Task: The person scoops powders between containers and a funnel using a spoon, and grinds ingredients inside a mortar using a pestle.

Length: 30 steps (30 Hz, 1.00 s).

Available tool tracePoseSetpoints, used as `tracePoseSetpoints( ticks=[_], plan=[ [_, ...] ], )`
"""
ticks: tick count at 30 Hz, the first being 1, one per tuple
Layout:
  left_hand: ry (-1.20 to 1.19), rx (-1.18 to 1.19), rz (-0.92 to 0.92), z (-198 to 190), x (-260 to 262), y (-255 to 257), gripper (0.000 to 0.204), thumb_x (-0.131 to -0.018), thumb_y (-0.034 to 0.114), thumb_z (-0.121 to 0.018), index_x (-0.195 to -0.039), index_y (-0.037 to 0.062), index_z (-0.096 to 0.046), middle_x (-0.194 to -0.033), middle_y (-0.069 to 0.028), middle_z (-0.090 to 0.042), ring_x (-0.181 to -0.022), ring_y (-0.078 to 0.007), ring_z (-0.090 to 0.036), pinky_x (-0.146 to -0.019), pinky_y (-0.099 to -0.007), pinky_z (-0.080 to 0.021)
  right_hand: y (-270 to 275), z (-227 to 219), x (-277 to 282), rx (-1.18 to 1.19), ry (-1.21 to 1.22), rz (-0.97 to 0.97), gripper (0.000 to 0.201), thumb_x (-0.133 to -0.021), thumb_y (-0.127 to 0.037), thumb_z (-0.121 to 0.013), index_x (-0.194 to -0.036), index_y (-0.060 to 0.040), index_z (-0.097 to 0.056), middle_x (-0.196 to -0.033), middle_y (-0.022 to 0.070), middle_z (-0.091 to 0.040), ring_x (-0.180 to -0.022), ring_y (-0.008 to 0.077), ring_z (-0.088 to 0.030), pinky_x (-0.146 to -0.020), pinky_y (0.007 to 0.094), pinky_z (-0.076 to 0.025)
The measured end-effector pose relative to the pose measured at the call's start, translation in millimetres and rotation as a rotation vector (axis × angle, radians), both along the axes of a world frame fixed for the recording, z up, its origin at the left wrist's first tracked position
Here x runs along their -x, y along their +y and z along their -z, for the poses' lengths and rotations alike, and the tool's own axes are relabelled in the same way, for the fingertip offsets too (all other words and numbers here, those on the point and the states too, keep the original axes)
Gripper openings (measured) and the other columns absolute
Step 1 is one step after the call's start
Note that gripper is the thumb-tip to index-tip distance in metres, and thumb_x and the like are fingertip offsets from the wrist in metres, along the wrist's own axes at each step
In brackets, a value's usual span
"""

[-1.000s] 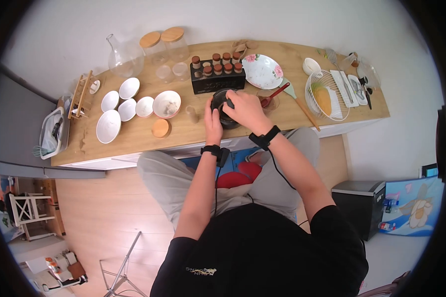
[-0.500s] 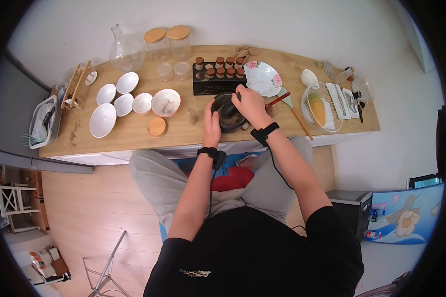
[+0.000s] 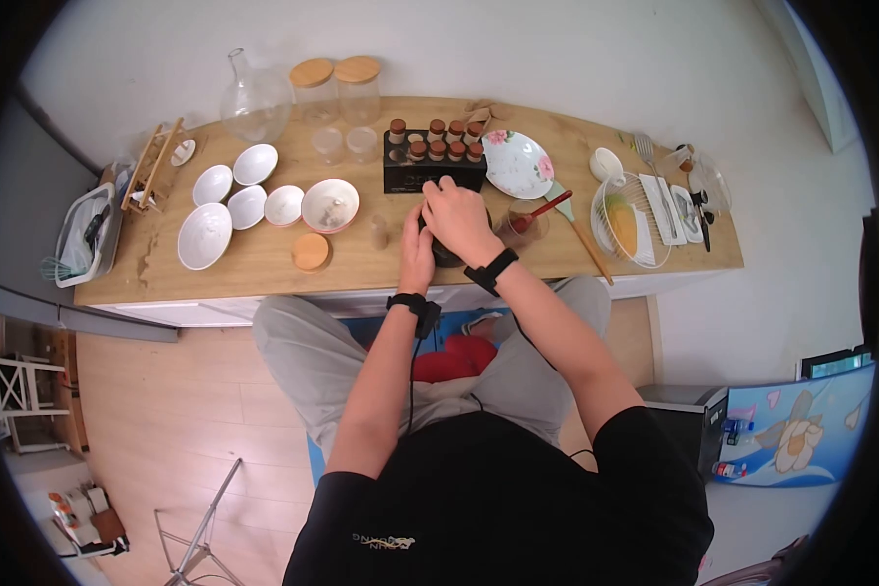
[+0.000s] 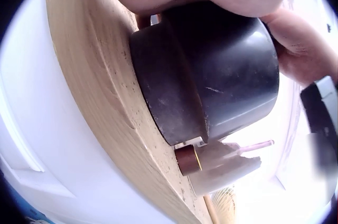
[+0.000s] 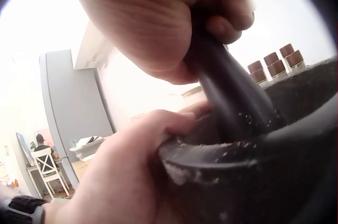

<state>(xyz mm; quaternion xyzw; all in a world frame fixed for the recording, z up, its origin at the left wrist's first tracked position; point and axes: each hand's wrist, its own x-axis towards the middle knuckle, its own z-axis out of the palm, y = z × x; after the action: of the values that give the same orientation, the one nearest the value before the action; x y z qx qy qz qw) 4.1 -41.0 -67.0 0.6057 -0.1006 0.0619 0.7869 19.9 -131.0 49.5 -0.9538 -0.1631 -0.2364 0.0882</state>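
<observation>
A black mortar (image 4: 232, 71) stands at the front edge of the wooden counter. My left hand (image 3: 417, 262) grips its left side, the thumb (image 5: 163, 124) lying over the rim. My right hand (image 3: 459, 223) is above the bowl, its fingers curled round the top of a black pestle (image 5: 232, 92). The pestle's lower end is down inside the mortar, hidden by the near rim. Light crumbs stick to the pestle and rim. Right of the mortar is a clear cup (image 3: 527, 232) with a red-handled utensil (image 3: 555, 201). A small brown cap (image 4: 188, 159) lies beside the mortar's base.
Behind the mortar stands a black rack (image 3: 433, 178) of cork-coloured-capped bottles. A small bottle (image 3: 378, 232), a wooden lid (image 3: 311, 252) and several white bowls (image 3: 205, 236) are to the left. A floral plate (image 3: 518, 164), a spatula (image 3: 592, 239) and a wire basket (image 3: 630, 260) are to the right.
My right hand has moved left over the mortar and now covers the pestle from above. My left hand keeps its hold on the mortar. The head view has shifted a little.
</observation>
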Motion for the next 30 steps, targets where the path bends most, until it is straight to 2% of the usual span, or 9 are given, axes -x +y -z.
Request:
tracePoseSetpoints(
  ticks=[5,9,11,14,18,19,23,27,30],
  plan=[
    [-0.060,-0.126,-0.008,-0.8,-0.3,4.5,0.046,-0.094,0.008,-0.040,-0.138,-0.0031,-0.040,-0.140,-0.0190,-0.045,-0.131,-0.0301,-0.041,-0.112,-0.0359,-0.027,-19.7,12.6,-19.0,-0.084,0.002,0.095,0.013,-0.082,-0.017,-0.063,-0.087,-0.0062,-0.060,-0.080,0.0138,-0.061,-0.066,0.0341,-0.065,-0.057,0.0428,-0.053],
    [-0.029,-0.060,0.017,-6.5,1.9,3.7,0.046,-0.094,0.008,-0.040,-0.139,-0.0027,-0.040,-0.140,-0.0186,-0.044,-0.131,-0.0296,-0.041,-0.112,-0.0355,-0.027,-43.7,15.5,-10.9,-0.156,-0.010,0.101,0.012,-0.085,-0.017,-0.061,-0.089,-0.0059,-0.059,-0.082,0.0143,-0.062,-0.068,0.0345,-0.065,-0.059,0.0433,-0.054],
    [-0.045,-0.072,0.024,-5.7,1.8,3.9,0.046,-0.097,0.012,-0.037,-0.140,-0.0025,-0.038,-0.140,-0.0152,-0.044,-0.129,-0.0240,-0.041,-0.111,-0.0314,-0.027,-47.4,16.7,-1.8,-0.158,-0.008,0.099,0.012,-0.085,-0.016,-0.061,-0.089,-0.0056,-0.059,-0.082,0.0148,-0.062,-0.068,0.0348,-0.064,-0.059,0.0438,-0.054],
    [-0.052,-0.039,0.024,-1.8,0.2,3.0,0.045,-0.095,0.008,-0.039,-0.139,-0.0023,-0.040,-0.141,-0.0181,-0.044,-0.131,-0.0290,-0.041,-0.112,-0.0348,-0.027,-36.0,10.3,20.8,-0.123,0.033,0.091,0.012,-0.085,-0.016,-0.062,-0.089,-0.0057,-0.059,-0.082,0.0139,-0.059,-0.068,0.0339,-0.064,-0.059,0.0436,-0.053],
    [-0.039,-0.060,0.016,2.7,-0.9,2.5,0.045,-0.095,0.009,-0.039,-0.139,-0.0022,-0.040,-0.141,-0.0183,-0.044,-0.132,-0.0293,-0.041,-0.112,-0.0350,-0.027,-11.6,2.6,30.7,-0.084,-0.024,-0.026,0.012,-0.080,-0.015,-0.064,-0.086,-0.0066,-0.059,-0.082,0.0113,-0.056,-0.066,0.0307,-0.063,-0.056,0.0405,-0.052],
    [-0.038,-0.035,0.014,5.7,-1.9,1.3,0.045,-0.095,0.009,-0.040,-0.139,-0.0022,-0.041,-0.141,-0.0186,-0.045,-0.132,-0.0297,-0.041,-0.112,-0.0352,-0.027,-6.4,2.9,29.8,-0.071,-0.054,-0.074,0.012,-0.078,-0.014,-0.065,-0.085,-0.0072,-0.059,-0.082,0.0108,-0.056,-0.065,0.0302,-0.062,-0.055,0.0400,-0.051],
    [-0.026,-0.022,0.005,4.8,-2.2,0.7,0.046,-0.094,0.010,-0.041,-0.139,-0.0022,-0.041,-0.141,-0.0193,-0.045,-0.132,-0.0311,-0.041,-0.112,-0.0358,-0.028,0.6,1.9,3.1,0.002,0.021,0.002,0.013,-0.076,-0.015,-0.066,-0.085,-0.0070,-0.060,-0.080,0.0109,-0.055,-0.066,0.0297,-0.063,-0.057,0.0390,-0.051],
    [-0.083,-0.121,-0.021,0.5,-0.3,3.8,0.046,-0.094,0.010,-0.042,-0.138,-0.0023,-0.041,-0.140,-0.0195,-0.045,-0.131,-0.0315,-0.041,-0.111,-0.0359,-0.028,-22.9,14.5,-27.4,-0.096,0.043,0.096,0.012,-0.079,-0.018,-0.065,-0.085,-0.0073,-0.063,-0.081,0.0124,-0.063,-0.066,0.0332,-0.065,-0.059,0.0433,-0.053],
    [-0.063,-0.131,-0.019,-3.8,1.3,3.1,0.046,-0.097,0.013,-0.038,-0.140,-0.0035,-0.039,-0.140,-0.0152,-0.045,-0.130,-0.0246,-0.042,-0.110,-0.0311,-0.028,-44.7,16.3,-25.0,-0.181,0.074,0.113,0.012,-0.080,-0.019,-0.064,-0.086,-0.0087,-0.063,-0.082,0.0113,-0.064,-0.069,0.0341,-0.065,-0.062,0.0440,-0.053]
  ],
)
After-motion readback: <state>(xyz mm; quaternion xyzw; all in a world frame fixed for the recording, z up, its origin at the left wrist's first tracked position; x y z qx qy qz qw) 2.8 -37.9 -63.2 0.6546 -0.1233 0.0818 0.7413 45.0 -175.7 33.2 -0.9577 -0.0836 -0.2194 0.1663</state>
